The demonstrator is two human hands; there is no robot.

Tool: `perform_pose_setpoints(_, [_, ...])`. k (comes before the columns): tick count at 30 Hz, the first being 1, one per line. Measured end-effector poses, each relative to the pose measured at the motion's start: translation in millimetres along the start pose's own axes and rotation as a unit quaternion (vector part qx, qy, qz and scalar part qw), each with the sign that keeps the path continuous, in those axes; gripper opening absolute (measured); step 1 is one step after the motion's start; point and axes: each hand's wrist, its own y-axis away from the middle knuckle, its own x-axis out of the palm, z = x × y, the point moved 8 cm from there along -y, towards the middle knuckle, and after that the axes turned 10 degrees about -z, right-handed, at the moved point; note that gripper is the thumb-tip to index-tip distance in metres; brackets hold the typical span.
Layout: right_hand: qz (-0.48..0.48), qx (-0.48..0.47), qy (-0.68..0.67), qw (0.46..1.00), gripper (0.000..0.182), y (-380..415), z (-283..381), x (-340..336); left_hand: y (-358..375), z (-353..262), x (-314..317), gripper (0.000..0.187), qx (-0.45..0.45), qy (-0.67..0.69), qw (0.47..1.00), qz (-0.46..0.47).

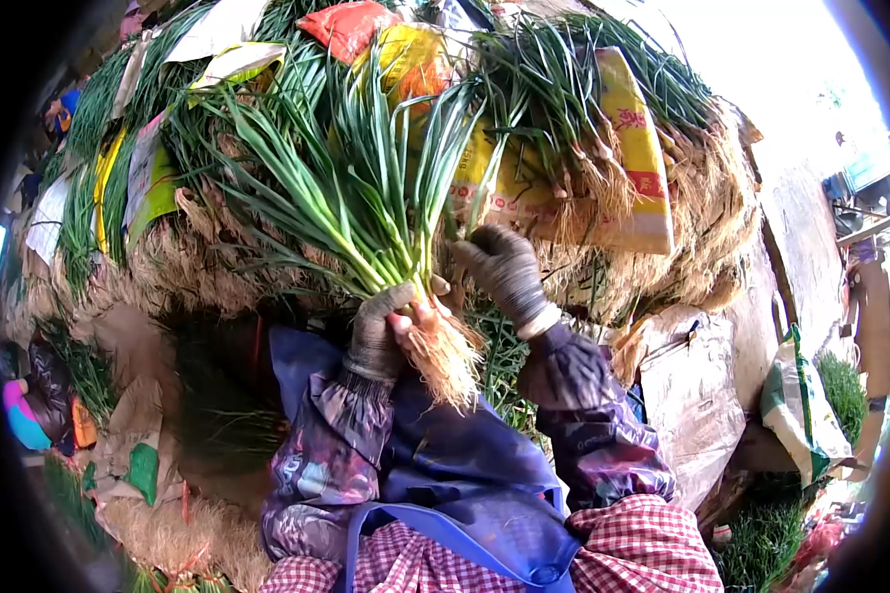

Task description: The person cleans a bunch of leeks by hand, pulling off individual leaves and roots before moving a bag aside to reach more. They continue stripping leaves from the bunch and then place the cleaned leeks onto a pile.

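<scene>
A bunch of green garlic (396,212) stands upright in front of me, its long leaves fanning up and its pale roots hanging below. My left hand (378,331), in a grey-brown glove, is wrapped round the stems just above the roots. Beside the bunch on the right is my gloved right hand (504,272), its fingers curled together near the outer leaves. Whether a thin leaf is caught between those fingers is hidden. Several more stalks of green garlic (574,119) lie behind it on a yellow printed sack (638,148).
A long heap of green garlic (218,222), roots facing me, spans the back. A red bag (346,30) and plastic sheets lie on top. Cardboard (692,385) and a white-green sack (801,405) stand at right. A blue apron (465,465) covers my lap.
</scene>
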Motion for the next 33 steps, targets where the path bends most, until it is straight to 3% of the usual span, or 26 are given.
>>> perform_pose_setpoints(2, [-0.035, -0.096, 0.213, 0.972, 0.019, 21, 45, -2, -2, 5, -2, 0.042, -0.012, -0.02, 1.0, -0.005])
perform_pose_setpoints(4, [-0.048, -0.091, 0.138, 0.985, 0.018, 19, 35, 3, -3, 5, -5, 0.043, -0.029, -0.019, 0.999, -0.003])
perform_pose_setpoints(7, [0.06, -0.195, 0.311, 0.928, 0.017, 26, 20, 6, -3, 6, -13, 0.048, -0.03, 0.023, 0.999, -0.013])
perform_pose_setpoints(9, [0.299, -0.188, 0.549, 0.758, 0.017, 42, -43, 22, -2, 1, -11, 0.049, -0.002, 0.032, 0.999, -0.012])
perform_pose_setpoints(10, [0.448, -0.138, 0.587, 0.66, 0.017, 60, -61, 18, -2, -2, -11, 0.05, 0.012, 0.037, 0.999, -0.011])
perform_pose_setpoints(12, [0.385, -0.08, 0.546, 0.74, 0.016, 26, -68, 0, -2, -2, -3, 0.049, 0.008, 0.1, 0.993, 0.059])
perform_pose_setpoints(13, [0.238, -0.072, 0.538, 0.806, 0.017, 0, -23, -15, 4, -7, 11, 0.048, -0.003, 0.112, 0.987, 0.119])
perform_pose_setpoints(14, [0.016, -0.204, 0.425, 0.882, 0.021, -29, 10, -35, 6, -10, 13, 0.047, 0.014, 0.114, 0.984, 0.134])
perform_pose_setpoints(15, [-0.065, -0.107, 0.429, 0.895, 0.031, -54, 34, -50, 8, -14, 16, 0.047, 0.032, 0.114, 0.981, 0.151])
perform_pose_setpoints(16, [-0.097, -0.077, 0.419, 0.9, 0.042, -77, 44, -53, 9, -18, 21, 0.047, 0.049, 0.114, 0.978, 0.17])
perform_pose_setpoints(18, [-0.045, -0.003, 0.45, 0.892, 0.043, -109, 27, -41, 8, -21, 27, 0.044, 0.077, 0.113, 0.979, 0.153])
perform_pose_setpoints(20, [-0.067, -0.068, 0.411, 0.907, 0.033, -115, 12, -25, 9, -26, 27, 0.041, 0.099, 0.113, 0.981, 0.122])
perform_pose_setpoints(21, [0.011, 0.018, 0.174, 0.985, 0.025, -111, -10, -15, 8, -23, 22, 0.042, 0.07, 0.112, 0.982, 0.131])
perform_pose_setpoints(22, [0.073, 0.093, -0.059, 0.991, 0.022, -84, -5, -5, 8, -19, 14, 0.043, 0.042, 0.114, 0.983, 0.135])
perform_pose_setpoints(23, [0.153, 0.143, -0.19, 0.959, 0.019, -53, 8, 2, 5, -16, 6, 0.045, 0.041, 0.112, 0.988, 0.095])
perform_pose_setpoints(24, [0.156, 0.159, -0.239, 0.945, 0.017, -24, 10, 8, 1, -11, 1, 0.048, 0.036, 0.108, 0.992, 0.057])
perform_pose_setpoints(27, [0.19, 0.15, -0.228, 0.943, 0.033, 18, -14, 25, -4, 1, 1, 0.039, -0.021, 0.05, 0.998, 0.042])
perform_pose_setpoints(28, [0.203, 0.142, -0.222, 0.943, 0.035, 20, -13, 25, -5, 5, -5, 0.037, 0.002, 0.043, 0.998, -0.052])
perform_pose_setpoints(31, [0.083, 0.148, -0.138, 0.976, 0.042, 1, 10, 12, -7, 11, -17, 0.033, -0.017, 0.012, 0.998, -0.065])
perform_pose_setpoints(32, [0.034, 0.03, -0.101, 0.994, 0.033, -13, 11, 16, -6, 10, -15, 0.032, -0.016, 0.002, 0.998, -0.065])
perform_pose_setpoints(33, [-0.046, -0.103, 0.144, 0.983, 0.025, -19, 11, 9, -4, 11, -14, 0.031, -0.016, -0.008, 0.998, -0.065])
